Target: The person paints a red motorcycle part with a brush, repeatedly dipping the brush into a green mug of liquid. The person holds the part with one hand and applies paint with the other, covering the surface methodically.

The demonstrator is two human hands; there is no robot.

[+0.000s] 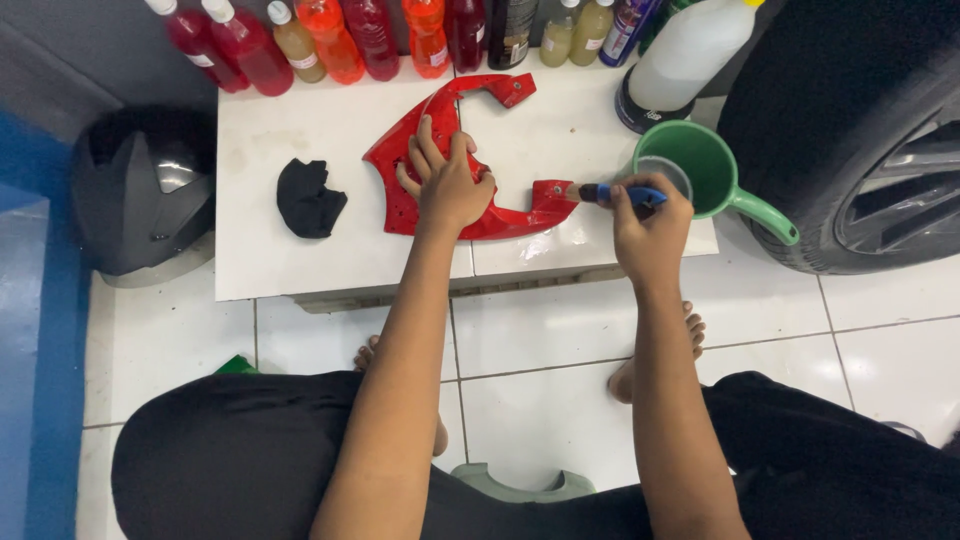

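White table (300,250): red plastic fairing panel (440,120) lies flat, long axis running 10 to 4 o'clock. Left hand (447,180) pressed open on its middle, fingers spread. Right hand (650,225), at 3 o'clock, closed around blue-handled brush (610,193), bristles touching panel's right tip.

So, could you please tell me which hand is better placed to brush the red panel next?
Probably the right hand: it holds the blue-handled brush, bristles at the red panel edge. The left hand lies flat on the panel.
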